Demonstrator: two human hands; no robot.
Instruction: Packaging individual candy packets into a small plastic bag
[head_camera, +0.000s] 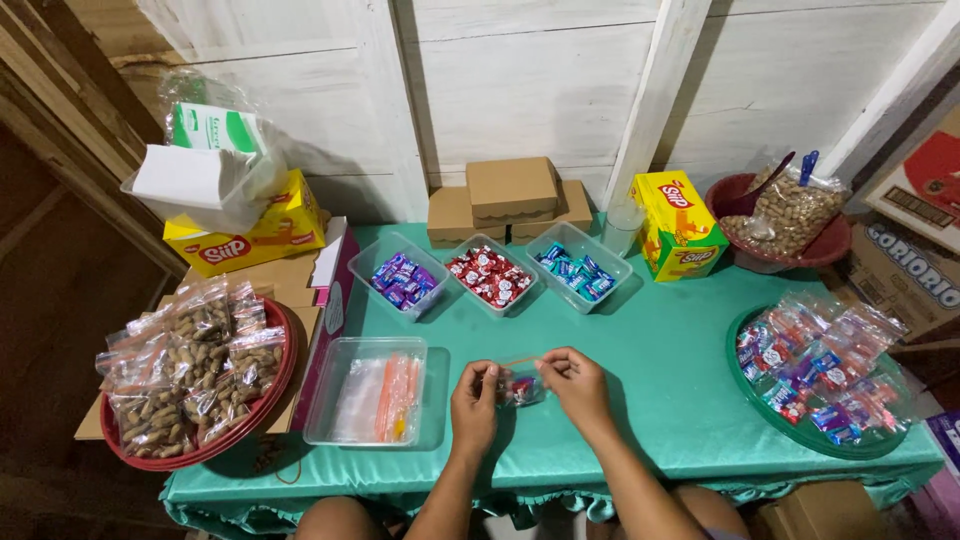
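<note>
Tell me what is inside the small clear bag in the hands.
The small clear bag shows red and blue wrapped candies; fingers cover its left part, so the count stays hidden.

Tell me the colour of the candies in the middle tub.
Red with white, in the middle tub; head view.

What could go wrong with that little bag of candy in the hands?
The small clear bag is pinched at its top between the left hand and the right hand, above the green tablecloth. If its top is not sealed, a tilt might spill the candies. The hands are also near the table's front edge, so anything dropped could perhaps roll off. The clear tub of empty bags sits close to the left elbow and might get bumped.
</note>
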